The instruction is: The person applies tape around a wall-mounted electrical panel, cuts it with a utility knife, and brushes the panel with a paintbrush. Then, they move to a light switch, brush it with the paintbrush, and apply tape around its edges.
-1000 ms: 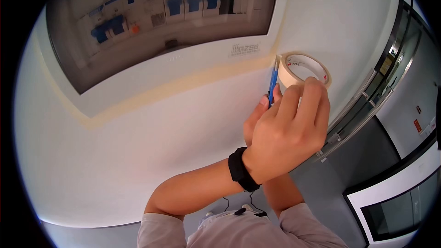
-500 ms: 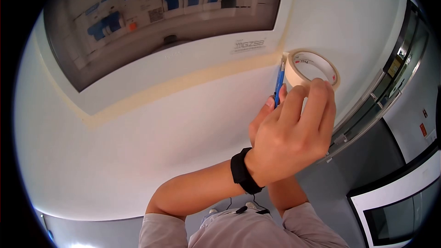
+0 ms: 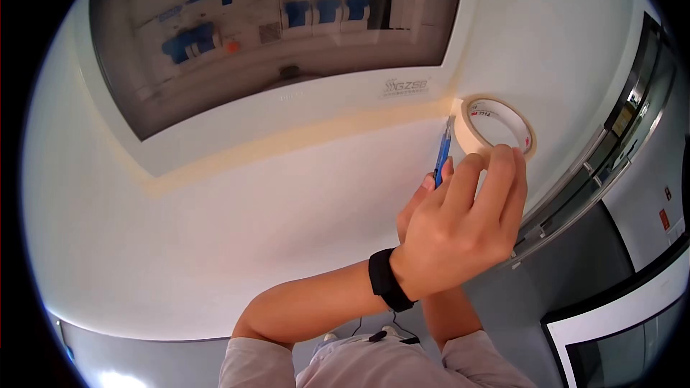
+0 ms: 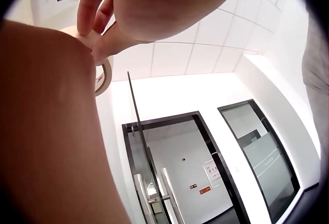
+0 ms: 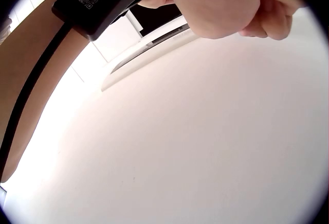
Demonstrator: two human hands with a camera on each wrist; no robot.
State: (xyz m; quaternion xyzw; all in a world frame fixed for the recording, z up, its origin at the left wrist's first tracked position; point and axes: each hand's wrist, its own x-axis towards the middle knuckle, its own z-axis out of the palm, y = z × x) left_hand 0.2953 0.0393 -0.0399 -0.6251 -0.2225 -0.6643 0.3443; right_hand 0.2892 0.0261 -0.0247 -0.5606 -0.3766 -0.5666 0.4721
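Beside the lower right corner of a breaker box, a roll of masking tape hangs against the wall. My left hand holds the roll by its lower edge with curled fingers. Lower down and partly hidden behind that hand, my right hand grips a slim blue utility knife between thumb and fingers. The knife points upward, its tip just below the tape at the corner. A strip of masking tape runs along the wall under the box's bottom edge. In the left wrist view, part of the roll shows below the fingers.
Blue-switched breakers sit behind the box's tinted cover. To the right is a glass door with a long metal handle. White wall stretches below the box, above a grey floor.
The knife's tip has drawn down a little from the tape at the corner. Both hands sit slightly lower relative to the box, the left still holding the roll. The head view has shifted.
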